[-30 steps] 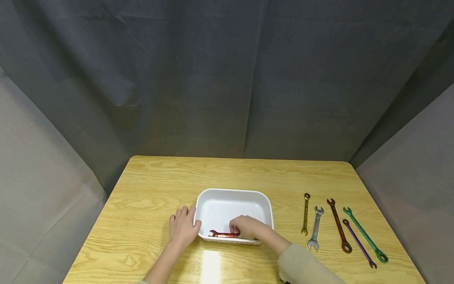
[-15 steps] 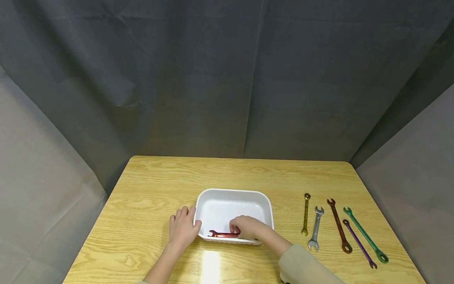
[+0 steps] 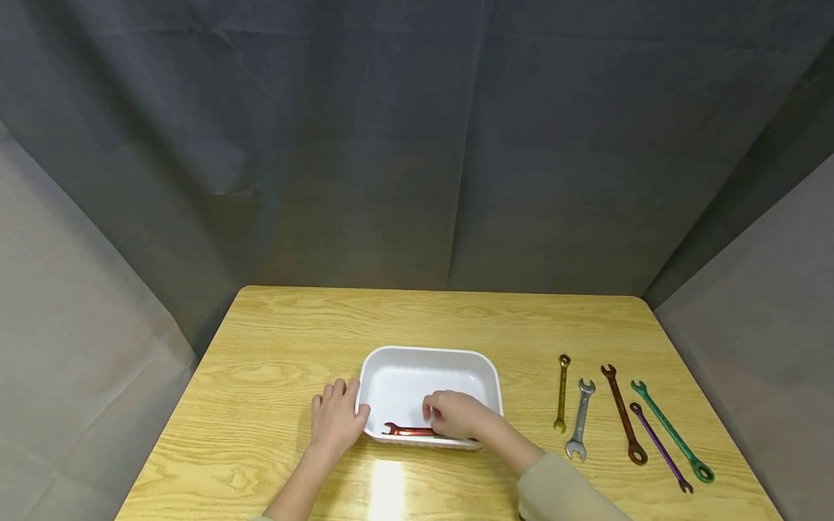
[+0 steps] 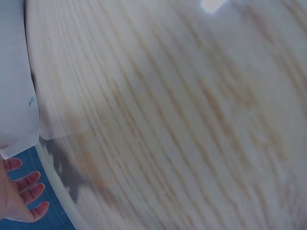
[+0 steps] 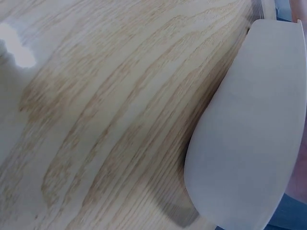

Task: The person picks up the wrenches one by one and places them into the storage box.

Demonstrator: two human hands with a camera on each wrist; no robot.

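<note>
A white container (image 3: 410, 387) stands near the table's front, with a red wrench (image 3: 410, 431) lying along its near inner wall. The wrench's right part is hidden under my right hand (image 3: 459, 414). That hand is over the container's near right side, fingers bent downward and apart from the wrench, holding nothing visible. My left hand (image 3: 337, 420) rests against the container's left side, thumb at the near left corner. In the left wrist view, the left hand's fingers (image 4: 33, 191) are spread beside the wall. The right wrist view shows the container's outer wall (image 5: 244, 124), which hides most of the hand.
To the right on the wooden table (image 3: 293, 318) lie a gold wrench (image 3: 562, 394), a silver wrench (image 3: 580, 420), a brown-red wrench (image 3: 623, 416), a purple wrench (image 3: 660, 447) and a green wrench (image 3: 671, 430). Grey curtains (image 3: 365, 145) hang around the table.
My right hand has let go of the red wrench and risen slightly, showing more of its handle. The wrench stays in place. My left hand and the container have not moved.
</note>
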